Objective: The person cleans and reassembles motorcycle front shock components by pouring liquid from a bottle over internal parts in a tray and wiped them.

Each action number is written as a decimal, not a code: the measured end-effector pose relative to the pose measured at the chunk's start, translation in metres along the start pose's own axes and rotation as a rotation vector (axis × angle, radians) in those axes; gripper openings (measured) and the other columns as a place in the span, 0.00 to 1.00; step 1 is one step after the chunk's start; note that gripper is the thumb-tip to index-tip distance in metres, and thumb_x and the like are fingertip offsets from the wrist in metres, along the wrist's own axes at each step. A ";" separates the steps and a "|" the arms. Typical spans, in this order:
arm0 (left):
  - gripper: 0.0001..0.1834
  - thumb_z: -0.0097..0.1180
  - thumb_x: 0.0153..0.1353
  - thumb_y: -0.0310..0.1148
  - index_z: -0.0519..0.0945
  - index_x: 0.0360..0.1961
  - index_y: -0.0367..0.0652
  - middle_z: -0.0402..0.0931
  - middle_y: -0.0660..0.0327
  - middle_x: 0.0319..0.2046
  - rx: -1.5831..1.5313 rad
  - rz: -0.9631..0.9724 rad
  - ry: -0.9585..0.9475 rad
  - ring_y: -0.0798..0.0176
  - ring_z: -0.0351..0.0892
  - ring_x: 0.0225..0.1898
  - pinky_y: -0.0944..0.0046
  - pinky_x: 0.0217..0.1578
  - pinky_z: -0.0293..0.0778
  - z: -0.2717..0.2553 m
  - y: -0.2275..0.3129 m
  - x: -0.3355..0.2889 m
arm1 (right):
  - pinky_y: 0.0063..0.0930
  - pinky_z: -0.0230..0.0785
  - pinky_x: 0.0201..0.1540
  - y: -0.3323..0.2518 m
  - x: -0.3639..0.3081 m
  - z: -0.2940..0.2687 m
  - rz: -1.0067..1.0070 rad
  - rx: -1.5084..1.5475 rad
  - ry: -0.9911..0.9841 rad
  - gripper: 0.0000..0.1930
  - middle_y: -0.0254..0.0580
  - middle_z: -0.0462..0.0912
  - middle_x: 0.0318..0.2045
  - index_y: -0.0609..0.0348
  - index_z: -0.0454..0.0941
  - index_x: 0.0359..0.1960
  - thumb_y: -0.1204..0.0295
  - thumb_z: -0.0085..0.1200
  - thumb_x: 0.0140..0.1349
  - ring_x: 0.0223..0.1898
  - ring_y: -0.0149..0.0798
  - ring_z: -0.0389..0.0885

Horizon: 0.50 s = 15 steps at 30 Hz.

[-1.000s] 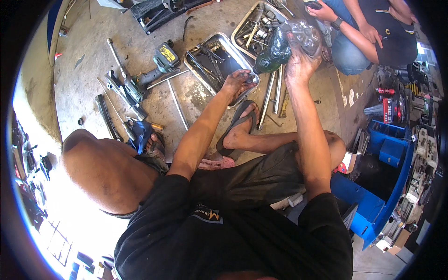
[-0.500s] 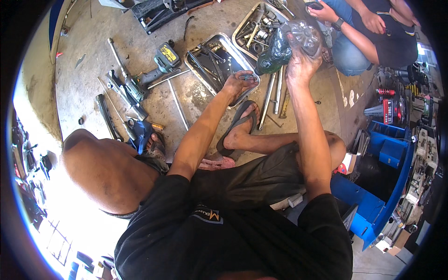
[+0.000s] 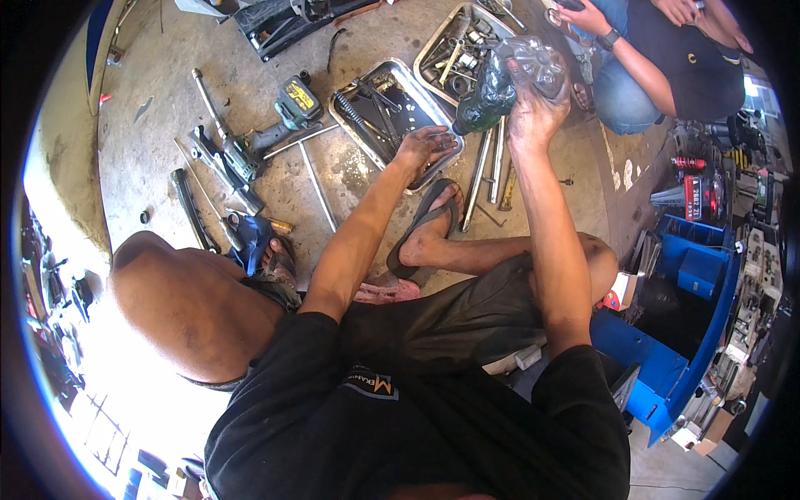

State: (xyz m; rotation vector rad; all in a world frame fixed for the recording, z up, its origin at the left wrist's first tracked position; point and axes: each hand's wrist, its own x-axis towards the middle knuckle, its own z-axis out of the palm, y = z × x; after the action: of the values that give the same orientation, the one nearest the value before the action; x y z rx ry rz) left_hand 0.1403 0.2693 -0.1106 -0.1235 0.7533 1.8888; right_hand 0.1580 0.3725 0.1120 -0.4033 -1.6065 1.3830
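Note:
My right hand (image 3: 537, 117) is wrapped round a dark green, crumpled plastic bottle (image 3: 486, 100) with a clear base. The bottle is tilted, its neck low and to the left, just above the near right side of a metal tray (image 3: 414, 83). Below the bottle's mouth is my left hand (image 3: 425, 148), over the tray's near right corner, with fingers curled and smeared dark. What lies in those fingers is too small to make out. Dark liquid, coil springs (image 3: 367, 125) and other small parts lie in the tray.
A second tray (image 3: 423, 62) of sockets and wrenches stands behind. Left are a cordless impact wrench (image 3: 292, 108) and a T-handle wrench (image 3: 315, 179). Metal bars (image 3: 477, 179) lie right of my sandalled foot (image 3: 429, 229). A co-worker (image 3: 633, 92) sits at far right, near a blue cabinet (image 3: 700, 275).
My left fingers have turned and shifted slightly under the bottle's mouth. The bottle and right hand have moved a little left. The co-worker's hands have moved up.

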 end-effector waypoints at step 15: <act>0.13 0.54 0.62 0.20 0.70 0.47 0.34 0.77 0.52 0.43 0.180 0.000 0.104 0.56 0.82 0.41 0.61 0.45 0.80 0.013 0.008 -0.006 | 0.25 0.71 0.50 0.000 -0.003 -0.001 0.007 -0.014 -0.018 0.28 0.36 0.81 0.43 0.61 0.73 0.51 0.81 0.70 0.46 0.43 0.29 0.78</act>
State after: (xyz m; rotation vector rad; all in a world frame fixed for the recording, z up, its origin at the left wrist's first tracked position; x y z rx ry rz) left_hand 0.1392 0.2699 -0.0941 -0.1090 0.9902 1.8160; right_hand 0.1600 0.3709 0.1108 -0.4063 -1.6321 1.3852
